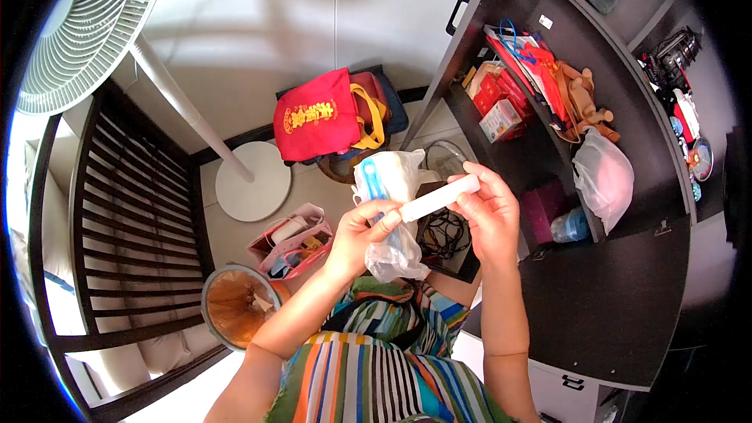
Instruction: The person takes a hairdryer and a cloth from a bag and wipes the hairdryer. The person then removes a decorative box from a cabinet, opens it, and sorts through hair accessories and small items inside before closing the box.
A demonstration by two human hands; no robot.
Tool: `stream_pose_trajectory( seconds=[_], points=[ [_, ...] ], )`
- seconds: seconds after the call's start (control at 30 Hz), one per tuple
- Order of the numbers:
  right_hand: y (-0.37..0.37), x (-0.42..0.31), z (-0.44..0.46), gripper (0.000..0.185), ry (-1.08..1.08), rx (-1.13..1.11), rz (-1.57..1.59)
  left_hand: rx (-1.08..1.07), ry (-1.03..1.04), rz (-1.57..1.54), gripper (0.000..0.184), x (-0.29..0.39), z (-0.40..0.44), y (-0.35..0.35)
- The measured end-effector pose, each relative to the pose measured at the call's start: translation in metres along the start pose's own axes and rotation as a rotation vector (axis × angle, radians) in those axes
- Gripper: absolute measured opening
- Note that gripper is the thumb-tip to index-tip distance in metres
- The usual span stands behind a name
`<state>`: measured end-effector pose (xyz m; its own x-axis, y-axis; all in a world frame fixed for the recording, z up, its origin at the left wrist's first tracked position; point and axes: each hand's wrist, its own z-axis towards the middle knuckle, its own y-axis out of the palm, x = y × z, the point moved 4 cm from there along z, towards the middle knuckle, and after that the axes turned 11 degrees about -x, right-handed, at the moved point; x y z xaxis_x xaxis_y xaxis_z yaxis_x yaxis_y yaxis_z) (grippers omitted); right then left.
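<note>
A short white cylinder (439, 199), like a small tube or stick, is held tilted between both hands in front of my body. My left hand (366, 236) pinches its lower left end with thumb and fingers. At the upper right end, my right hand (489, 215) grips it between thumb and fingertips. Just behind and beneath the cylinder is a clear plastic bag (398, 258) with a white bundle and something blue inside. My left hand partly covers this bag. What exactly the cylinder is, I cannot tell.
To the right stands a dark cabinet (603, 290) with crowded shelves. A red tote bag (317, 113) lies by the wall, near a white fan base (252, 188). A pink bag (319, 229), a lined bin (227, 309) and a slatted wooden frame (141, 243) are on the left.
</note>
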<state>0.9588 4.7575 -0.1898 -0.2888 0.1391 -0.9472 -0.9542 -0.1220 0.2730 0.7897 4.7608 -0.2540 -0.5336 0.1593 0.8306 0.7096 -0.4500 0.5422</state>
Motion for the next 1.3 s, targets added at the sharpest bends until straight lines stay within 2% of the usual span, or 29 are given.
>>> stream_pose_trajectory(
  seconds=[0.33, 0.47, 0.53, 0.63, 0.67, 0.7, 0.77, 0.83, 0.9, 0.97, 1.03, 1.1, 1.17, 1.23, 1.3],
  points=[
    [0.004, 0.006, -0.002, 0.039, -0.005, -0.019, -0.099, 0.023, 0.038, 0.014, 0.012, -0.005, 0.001, -0.001],
    [0.009, -0.003, 0.0, 0.038, -0.042, -0.071, -0.169, 0.036, -0.032, 0.115, 0.015, -0.008, 0.001, -0.003],
    [0.008, -0.007, 0.001, 0.038, -0.002, -0.079, -0.144, 0.023, -0.045, 0.236, 0.019, -0.007, 0.001, -0.004],
    [0.01, -0.005, 0.003, 0.038, 0.079, -0.179, -0.124, -0.098, -0.105, 0.16, 0.032, -0.004, 0.001, -0.005],
    [0.014, 0.0, 0.003, 0.038, 0.096, -0.22, -0.17, -0.133, -0.084, 0.252, 0.044, -0.002, 0.0, -0.004],
    [0.017, 0.006, 0.002, 0.038, 0.12, -0.256, -0.214, -0.115, -0.108, 0.24, 0.036, -0.006, -0.001, -0.007],
    [0.022, 0.012, 0.002, 0.039, 0.129, -0.308, -0.307, -0.102, -0.143, 0.446, 0.027, -0.002, 0.001, 0.003],
    [0.014, 0.009, 0.004, 0.038, 0.059, -0.209, -0.13, 0.033, -0.188, 0.283, 0.021, -0.002, 0.001, 0.001],
    [-0.014, -0.021, 0.007, 0.026, 0.078, -0.033, -0.305, 0.161, -0.243, 0.181, 0.02, 0.009, 0.0, -0.004],
    [-0.049, -0.03, 0.003, 0.012, 0.124, 0.033, -0.683, 0.177, -0.169, 0.072, 0.019, 0.016, -0.006, -0.015],
    [-0.058, -0.022, -0.006, 0.004, 0.166, -0.069, -0.919, 0.242, -0.148, -0.004, 0.023, 0.017, -0.013, -0.031],
    [-0.063, 0.009, -0.017, 0.005, 0.242, -0.334, -1.184, 0.192, -0.128, -0.025, 0.027, 0.021, -0.019, -0.045],
    [-0.055, 0.034, -0.028, 0.02, 0.35, -0.479, -1.381, 0.139, -0.05, -0.125, 0.032, 0.025, -0.018, -0.043],
    [-0.049, 0.058, -0.034, 0.037, 0.359, -0.502, -1.376, 0.208, -0.054, -0.111, 0.034, 0.027, -0.02, -0.039],
    [-0.043, 0.071, -0.036, 0.039, 0.276, -0.509, -1.45, 0.197, -0.062, -0.1, 0.038, 0.028, -0.023, -0.042]
  ],
)
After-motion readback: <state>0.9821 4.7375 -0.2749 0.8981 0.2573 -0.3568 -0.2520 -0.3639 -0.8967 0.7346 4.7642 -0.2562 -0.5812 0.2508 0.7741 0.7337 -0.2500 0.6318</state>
